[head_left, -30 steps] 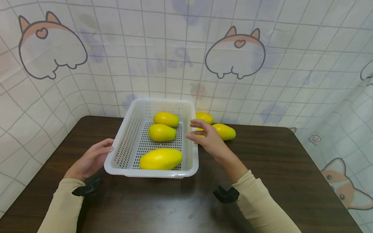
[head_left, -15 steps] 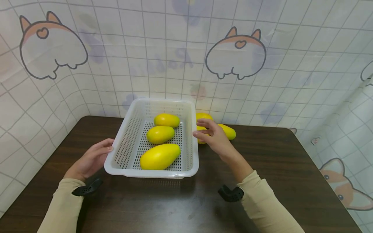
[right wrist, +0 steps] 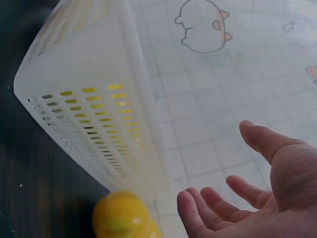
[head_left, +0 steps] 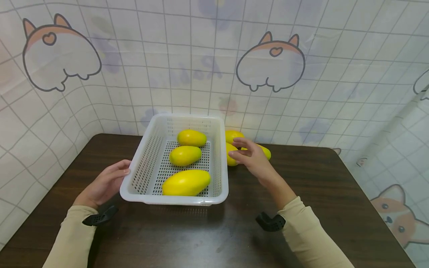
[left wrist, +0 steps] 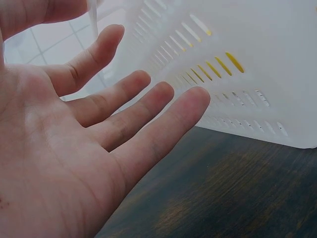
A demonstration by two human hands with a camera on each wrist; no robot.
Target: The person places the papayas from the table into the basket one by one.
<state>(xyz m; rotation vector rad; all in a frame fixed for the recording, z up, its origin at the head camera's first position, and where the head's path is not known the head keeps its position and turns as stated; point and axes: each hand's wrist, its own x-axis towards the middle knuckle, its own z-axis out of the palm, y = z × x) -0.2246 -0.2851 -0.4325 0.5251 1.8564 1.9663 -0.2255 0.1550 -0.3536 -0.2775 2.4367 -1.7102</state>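
Note:
A white perforated plastic basket [head_left: 140,158] stands on the table, holding a large yellow mango-shaped fruit [head_left: 186,182] in front and two smaller ones [head_left: 185,155] [head_left: 191,137] behind it. At its left rim, my left hand [head_left: 106,182] pinches the edge between thumb and forefinger; the other fingers [left wrist: 153,139] stretch out beside the slotted wall. To the right of the basket hovers my right hand [head_left: 256,160], fingers loosely bent and holding nothing. Just beyond it lie more yellow fruits [head_left: 231,154] [head_left: 234,136] [head_left: 265,152], partly hidden by the hand and basket.
The dark wooden table [head_left: 321,193] stretches to the right and in front of the basket. Behind it hangs a white checked cloth [head_left: 187,56] with cartoon corgis, which also runs along both sides.
My right hand has drawn rightward from over the basket's right rim to outside it. The fruits in the basket have shifted slightly, the front one rocking. My left hand stays put.

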